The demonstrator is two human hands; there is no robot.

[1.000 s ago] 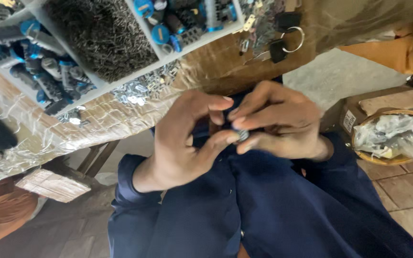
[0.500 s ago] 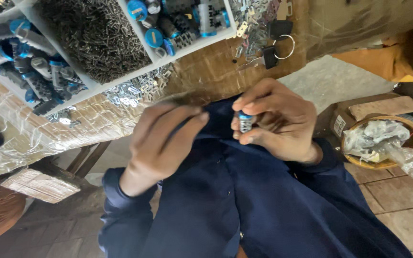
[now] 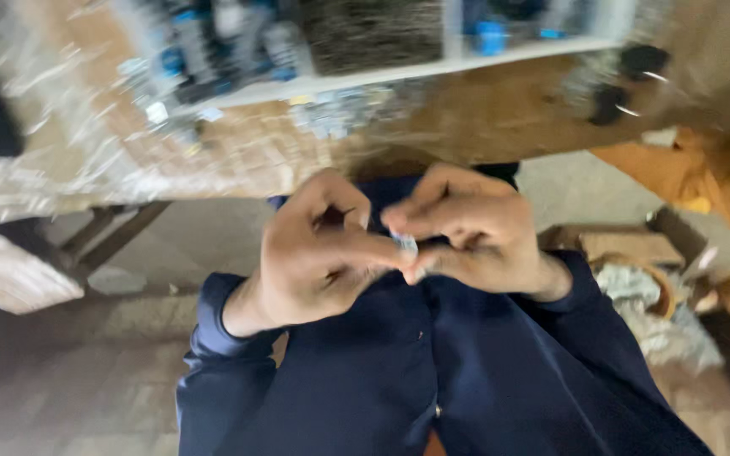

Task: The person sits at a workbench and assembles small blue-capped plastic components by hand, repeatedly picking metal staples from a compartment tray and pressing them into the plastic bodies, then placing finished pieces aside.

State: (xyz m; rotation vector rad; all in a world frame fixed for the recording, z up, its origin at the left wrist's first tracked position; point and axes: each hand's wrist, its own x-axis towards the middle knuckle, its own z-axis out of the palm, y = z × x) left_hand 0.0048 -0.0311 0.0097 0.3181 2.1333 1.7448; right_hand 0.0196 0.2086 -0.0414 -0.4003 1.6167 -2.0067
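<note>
My left hand [image 3: 314, 253] and my right hand [image 3: 466, 232] meet in front of my chest, over dark blue sleeves. Between their fingertips sits a small silvery-blue part [image 3: 405, 246], mostly covered by the fingers. Both hands pinch it, thumb and forefingers closed around it. The frame is blurred, so I cannot tell the part's exact shape. The hands hover just below the edge of a wooden table [image 3: 238, 160].
A white divided tray [image 3: 399, 67] on the table holds blue-and-grey parts and a heap of dark small pieces. Loose metal bits [image 3: 340, 110] lie by the table edge. A cardboard box with crumpled plastic [image 3: 644, 287] stands at right on the tiled floor.
My left hand has come back to the right hand, and both now grip the small part together. The view swung, and the picture is now blurred.
</note>
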